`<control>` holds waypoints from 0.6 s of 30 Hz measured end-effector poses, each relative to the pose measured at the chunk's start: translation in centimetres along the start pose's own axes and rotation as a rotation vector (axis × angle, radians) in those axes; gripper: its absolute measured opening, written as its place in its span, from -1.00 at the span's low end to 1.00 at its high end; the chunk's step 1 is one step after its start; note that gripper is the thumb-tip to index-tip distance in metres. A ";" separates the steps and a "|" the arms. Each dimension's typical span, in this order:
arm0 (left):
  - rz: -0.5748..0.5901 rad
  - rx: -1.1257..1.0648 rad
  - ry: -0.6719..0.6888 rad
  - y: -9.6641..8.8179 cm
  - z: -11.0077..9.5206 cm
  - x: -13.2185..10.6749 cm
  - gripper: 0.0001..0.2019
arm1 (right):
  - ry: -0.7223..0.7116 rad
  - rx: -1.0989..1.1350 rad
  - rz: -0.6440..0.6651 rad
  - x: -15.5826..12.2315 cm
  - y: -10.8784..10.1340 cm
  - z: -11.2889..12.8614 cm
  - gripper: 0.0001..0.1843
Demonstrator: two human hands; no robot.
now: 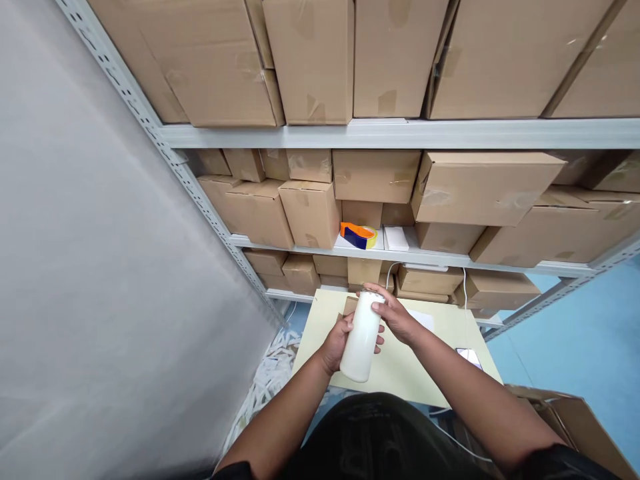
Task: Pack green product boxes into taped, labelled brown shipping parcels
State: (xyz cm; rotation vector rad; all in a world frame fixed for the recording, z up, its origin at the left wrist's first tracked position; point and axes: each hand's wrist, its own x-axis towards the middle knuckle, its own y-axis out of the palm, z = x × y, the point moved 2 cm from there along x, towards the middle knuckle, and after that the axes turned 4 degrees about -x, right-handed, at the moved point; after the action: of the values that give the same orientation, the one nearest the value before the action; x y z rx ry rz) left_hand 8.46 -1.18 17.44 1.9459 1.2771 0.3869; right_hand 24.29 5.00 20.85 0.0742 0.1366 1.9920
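Observation:
A white cylindrical bottle [361,340] is held tilted above a pale yellow table [430,370]. My left hand [336,343] wraps around the bottle's body from the left. My right hand [393,312] grips its upper end, fingers closed over the cap. Both forearms reach in from the bottom of the view.
Grey metal shelving [400,133] packed with cardboard boxes [310,213] stands behind the table. An orange and blue tape dispenser [357,235] lies on a shelf. A phone [469,357] lies on the table's right edge. An open carton [575,427] sits at lower right; white scraps [270,380] litter the floor at left.

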 end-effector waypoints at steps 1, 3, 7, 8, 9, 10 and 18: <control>0.012 -0.004 -0.009 0.0 0.2 -0.1 -0.28 | 0.029 0.030 0.042 -0.1 0.3 0.1 -0.22; 0.023 -0.004 -0.010 -0.3 0.5 -0.2 -0.28 | 0.078 0.099 0.105 -0.5 0.9 -0.2 -0.21; -0.032 0.094 -0.001 -2.1 1.1 -0.2 -0.38 | 0.113 0.104 0.086 -1.2 1.6 -1.6 -0.28; -0.083 0.161 0.010 -2.9 1.1 -0.1 -0.43 | 0.106 0.078 0.045 -1.3 1.6 -2.0 -0.31; -0.159 0.258 0.031 -3.9 1.0 -0.1 -0.48 | 0.091 0.042 -0.013 -1.4 1.4 -2.5 -0.33; -0.258 0.390 0.067 -5.1 0.7 -0.1 -0.52 | 0.071 0.001 -0.084 -1.4 1.1 -3.0 -0.34; -0.800 1.336 0.103 -14.8 0.5 0.0 -0.33 | -0.066 -0.293 -0.402 -1.0 -1.3 -5.1 -0.34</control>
State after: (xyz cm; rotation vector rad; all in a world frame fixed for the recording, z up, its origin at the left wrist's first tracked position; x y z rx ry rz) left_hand -0.81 1.68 6.21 2.0431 2.5889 -1.0345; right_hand 25.28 4.34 15.67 -0.0715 -0.1723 1.5868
